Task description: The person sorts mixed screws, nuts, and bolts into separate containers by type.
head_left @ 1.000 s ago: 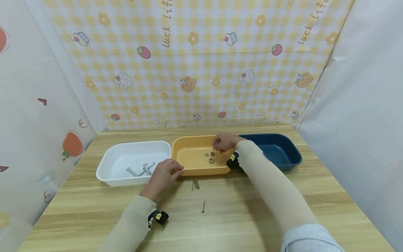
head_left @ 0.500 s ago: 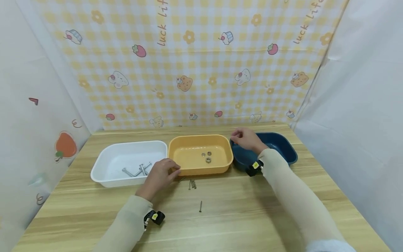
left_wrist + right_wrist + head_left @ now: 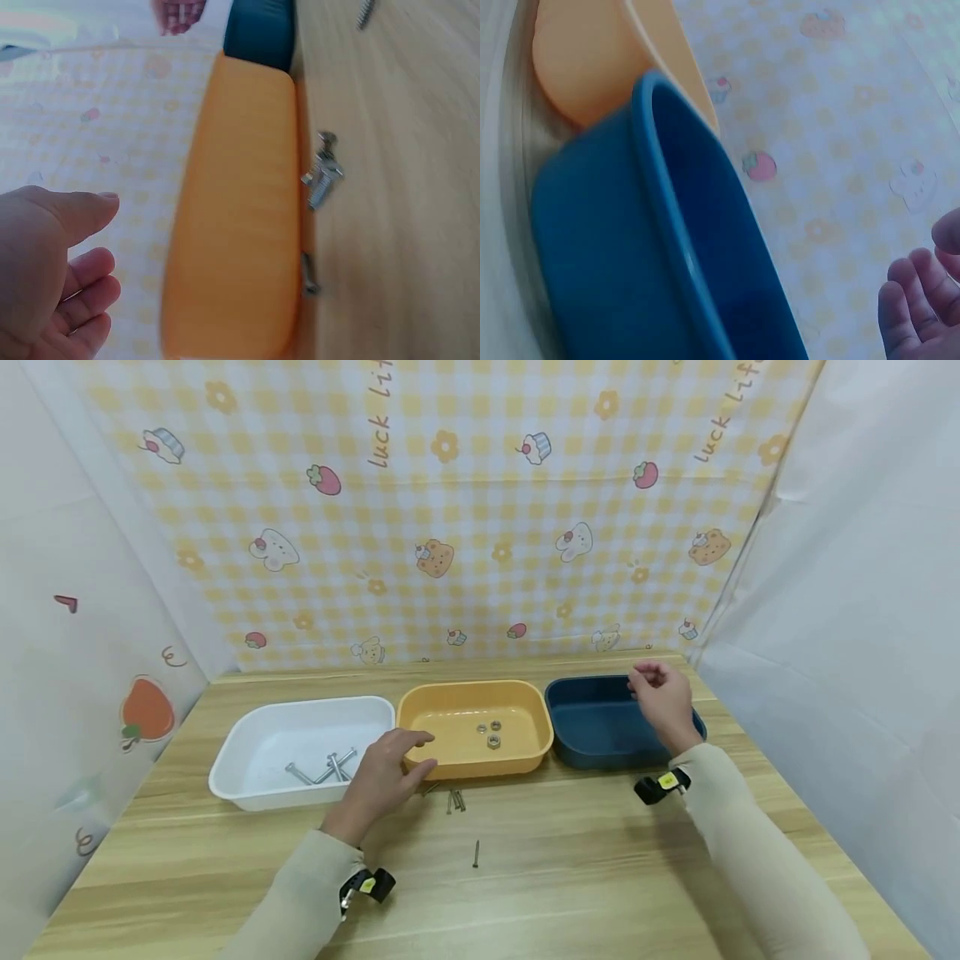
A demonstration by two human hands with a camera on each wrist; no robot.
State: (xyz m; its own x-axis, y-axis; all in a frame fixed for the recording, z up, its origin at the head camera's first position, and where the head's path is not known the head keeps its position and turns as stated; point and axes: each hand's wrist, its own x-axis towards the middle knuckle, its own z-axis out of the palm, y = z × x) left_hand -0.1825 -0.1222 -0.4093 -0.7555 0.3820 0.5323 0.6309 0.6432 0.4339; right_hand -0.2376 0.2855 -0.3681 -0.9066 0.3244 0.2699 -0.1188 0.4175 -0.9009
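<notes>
My left hand [image 3: 378, 783] hovers at the near-left corner of the yellow tray [image 3: 487, 769], thumb and fingers spread apart around nothing. The left wrist view shows that hand [image 3: 45, 270] beside the tray's outer wall. Three metal nuts [image 3: 493, 741] lie inside the yellow tray. Over the right part of the dark blue tray [image 3: 622, 759] is my right hand [image 3: 666, 703], its fingers loosely bent. The right wrist view shows the fingers [image 3: 904, 315] above the tray's rim with nothing visible in them. No contents show in the visible part of the blue tray.
The white tray [image 3: 247, 795] at the left holds several long bolts [image 3: 335, 768]. A small cluster of screws [image 3: 458, 801] lies on the wooden table [image 3: 570, 877] before the yellow tray. One separate screw [image 3: 476, 855] lies nearer me. A patterned cloth [image 3: 480, 527] hangs behind.
My right hand has moved right, from above the yellow tray to over the right end of the blue one. The left hand's thumb and fingers have spread apart and left the yellow tray's corner.
</notes>
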